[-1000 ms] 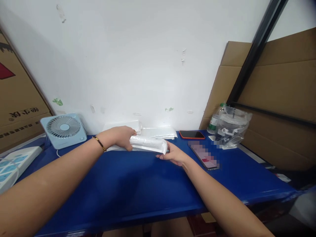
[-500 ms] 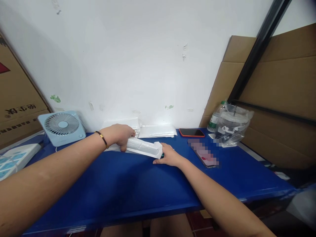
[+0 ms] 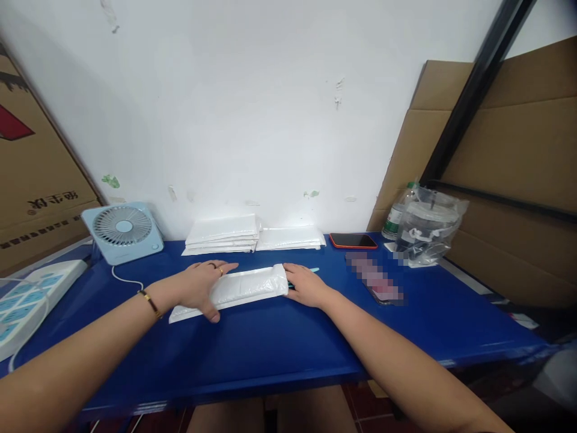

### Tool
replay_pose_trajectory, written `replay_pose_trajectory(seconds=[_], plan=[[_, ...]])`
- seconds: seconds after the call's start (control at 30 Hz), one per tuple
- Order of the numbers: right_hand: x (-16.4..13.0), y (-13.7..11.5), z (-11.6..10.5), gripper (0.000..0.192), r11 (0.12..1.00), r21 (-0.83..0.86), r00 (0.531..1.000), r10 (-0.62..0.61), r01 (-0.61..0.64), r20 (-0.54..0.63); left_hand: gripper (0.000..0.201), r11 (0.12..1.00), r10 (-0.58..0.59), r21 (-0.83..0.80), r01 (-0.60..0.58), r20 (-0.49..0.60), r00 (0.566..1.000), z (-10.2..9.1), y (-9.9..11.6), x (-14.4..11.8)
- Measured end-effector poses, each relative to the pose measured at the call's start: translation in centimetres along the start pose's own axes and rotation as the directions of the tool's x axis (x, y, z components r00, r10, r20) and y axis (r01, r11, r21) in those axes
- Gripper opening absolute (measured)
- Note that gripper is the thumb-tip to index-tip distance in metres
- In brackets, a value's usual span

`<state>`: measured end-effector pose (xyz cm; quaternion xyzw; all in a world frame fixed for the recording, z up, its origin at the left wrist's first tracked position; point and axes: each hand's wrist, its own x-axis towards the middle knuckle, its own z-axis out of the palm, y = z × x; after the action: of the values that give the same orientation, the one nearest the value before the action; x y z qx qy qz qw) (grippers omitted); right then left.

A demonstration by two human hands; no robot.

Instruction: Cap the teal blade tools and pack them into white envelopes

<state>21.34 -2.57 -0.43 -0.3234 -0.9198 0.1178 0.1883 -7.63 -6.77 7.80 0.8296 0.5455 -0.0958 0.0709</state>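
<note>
Head view: there sat the packet [image 3: 250, 285], right of the fan [image 3: 123, 227] and nearer, apparently being steadied! The left hand [image 3: 198, 290] splayed wide over its fan-side part; the right hand [image 3: 309, 285] curled at the opposite end, grip unclear. The next move seemingly called for a sure hold there.

On the blue table [image 3: 270, 343] sit a fan [image 3: 123, 231], a power strip [image 3: 38, 304], stacked white packets [image 3: 222, 231] and an orange-edged phone [image 3: 353, 241].

L hand [image 3: 198, 288] wears a small gold-col. ring [image 3: 220, 272] on one finger, and round the L wrist [image 3: 158, 296] goes a thin dark bracelet [image 3: 150, 304] w/ gold-col. pieces. R hand [image 3: 306, 285] is bare, both forearms [image 3: 387, 349] also.
</note>
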Motion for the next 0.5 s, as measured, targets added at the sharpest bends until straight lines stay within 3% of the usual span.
replay_pose_trajectory(seconds=[0.13,0.23,0.3,0.4,0.5], plan=[[0.0,-0.1,0.1,0.051,1.000,-0.009,1.000,0.015,-0.015,0.027,0.101,0.993,-0.101,-0.054,0.103,0.038,0.994,2.4,-1.8,-2.0],[-0.1,0.2,0.4,0.060,0.999,-0.025,0.998,0.027,-0.026,0.055,0.080,0.993,-0.090,-0.084,0.088,-0.012,0.996,2.1,-2.2,-2.8],[-0.1,0.2,0.6,0.062,0.999,-0.031,0.997,0.035,-0.033,0.068,0.070,0.997,-0.059,-0.056,0.056,-0.054,0.997,0.8,-2.1,-2.9],[-0.1,0.1,0.6,0.063,0.999,-0.026,0.996,0.045,-0.043,0.073,0.063,0.999,-0.036,0.005,0.037,-0.089,0.995,-2.6,-1.8,-2.8],[-0.2,-0.1,0.5,0.066,0.998,-0.010,0.996,0.060,-0.059,0.065,0.065,0.989,-0.104,0.091,0.115,-0.114,0.988,-6.7,-1.3,-3.0]])
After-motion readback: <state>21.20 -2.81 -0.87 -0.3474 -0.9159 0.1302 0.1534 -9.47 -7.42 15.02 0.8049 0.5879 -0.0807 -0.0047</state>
